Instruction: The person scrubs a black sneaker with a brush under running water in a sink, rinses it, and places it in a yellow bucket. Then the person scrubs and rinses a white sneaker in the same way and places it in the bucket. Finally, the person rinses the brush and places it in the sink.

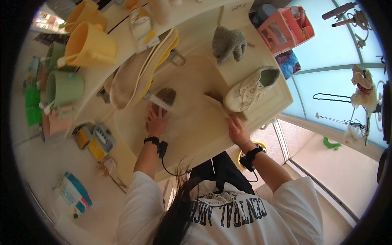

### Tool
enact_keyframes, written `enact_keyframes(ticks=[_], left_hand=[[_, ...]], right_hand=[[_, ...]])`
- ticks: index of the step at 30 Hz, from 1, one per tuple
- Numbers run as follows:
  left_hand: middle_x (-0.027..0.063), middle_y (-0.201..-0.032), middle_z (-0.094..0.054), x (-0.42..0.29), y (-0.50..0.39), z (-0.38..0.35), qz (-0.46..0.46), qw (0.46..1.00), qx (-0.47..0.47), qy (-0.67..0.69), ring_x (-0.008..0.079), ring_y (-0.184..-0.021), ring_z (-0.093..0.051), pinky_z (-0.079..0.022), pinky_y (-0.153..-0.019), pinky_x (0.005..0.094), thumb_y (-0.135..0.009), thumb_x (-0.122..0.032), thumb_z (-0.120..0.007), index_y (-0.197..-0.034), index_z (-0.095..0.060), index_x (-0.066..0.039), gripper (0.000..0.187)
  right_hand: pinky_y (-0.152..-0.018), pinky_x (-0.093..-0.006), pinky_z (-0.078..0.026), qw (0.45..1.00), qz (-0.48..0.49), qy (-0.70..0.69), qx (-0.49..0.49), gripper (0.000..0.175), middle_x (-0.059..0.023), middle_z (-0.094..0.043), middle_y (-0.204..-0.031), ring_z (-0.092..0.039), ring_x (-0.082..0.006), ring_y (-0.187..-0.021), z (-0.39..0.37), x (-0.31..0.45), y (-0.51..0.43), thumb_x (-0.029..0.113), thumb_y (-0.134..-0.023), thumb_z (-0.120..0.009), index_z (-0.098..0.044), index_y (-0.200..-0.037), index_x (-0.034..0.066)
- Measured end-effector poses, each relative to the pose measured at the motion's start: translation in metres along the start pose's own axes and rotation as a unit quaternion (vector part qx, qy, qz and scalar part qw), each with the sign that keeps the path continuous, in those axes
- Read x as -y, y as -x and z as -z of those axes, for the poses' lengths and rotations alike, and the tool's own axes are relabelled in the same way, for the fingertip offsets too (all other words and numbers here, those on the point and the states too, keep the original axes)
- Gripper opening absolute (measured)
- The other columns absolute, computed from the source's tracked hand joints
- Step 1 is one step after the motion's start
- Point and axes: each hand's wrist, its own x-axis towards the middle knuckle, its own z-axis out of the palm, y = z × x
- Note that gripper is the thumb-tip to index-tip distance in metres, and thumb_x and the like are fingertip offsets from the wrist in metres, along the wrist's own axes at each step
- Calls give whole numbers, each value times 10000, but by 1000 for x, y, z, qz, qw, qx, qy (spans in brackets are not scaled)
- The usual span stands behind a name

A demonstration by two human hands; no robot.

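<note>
My left hand (157,122) is in the cream washbasin (190,134), its fingers over the near end of a brown, sole-shaped piece (167,95). A clear stream of water (162,103) falls across that piece. Blur hides its exact kind. On the right, my right hand (238,130) grips the handle of a scrubbing brush (219,102) whose dark bristles point towards the basin's far side. Just beyond that hand, a white lace-up sneaker (251,88) rests on the basin's ledge. A crumpled grey cloth (228,44) lies farther back.
Long, pale, yellow-edged sole-shaped items (144,70) lean over the basin's left rim. Yellow cups (88,44), a green cup (65,88) and a grey-and-yellow soap holder (102,137) stand at left. A pink organizer (288,29) stands back right.
</note>
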Motion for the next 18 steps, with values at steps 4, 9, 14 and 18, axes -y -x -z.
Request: enact_keyframes(ticks=[4,9,14,18], left_hand=[[281,-1486,73,13,-13,-8,-17,999,21,23,452,-1366,-20,-131,-1045,593,-874,-569,-456,-1475,-68,-116,846],[275,-1488,64,20,-18,-18,-37,999,-31,5,439,-1367,-43,-187,-1004,634,-886,-484,-510,-1477,-69,-132,817],[318,-1461,-8,12,0,-5,-26,999,-5,20,485,-1329,-123,-270,-945,653,-874,-428,-570,-1477,19,-233,865],[350,-1417,-120,12,43,16,-15,997,-17,69,513,-1275,-233,-316,-925,633,-860,-364,-615,-1468,28,-313,886]], right_hand=[[-818,-385,-500,1000,-15,13,16,359,-171,-527,-1162,-566,-322,-1007,1,2,-2,9,-763,-516,-554,-1118,51],[-810,-385,-501,1000,-15,8,15,354,-178,-530,-1152,-567,-328,-1004,4,3,0,19,-769,-518,-552,-1121,46],[-824,-392,-492,1000,-18,-5,4,338,-171,-535,-1149,-563,-335,-1014,2,2,2,23,-781,-500,-557,-1112,51],[-839,-400,-486,1000,-17,-17,-3,325,-160,-543,-1149,-563,-336,-1012,-1,0,5,19,-789,-483,-566,-1100,68]])
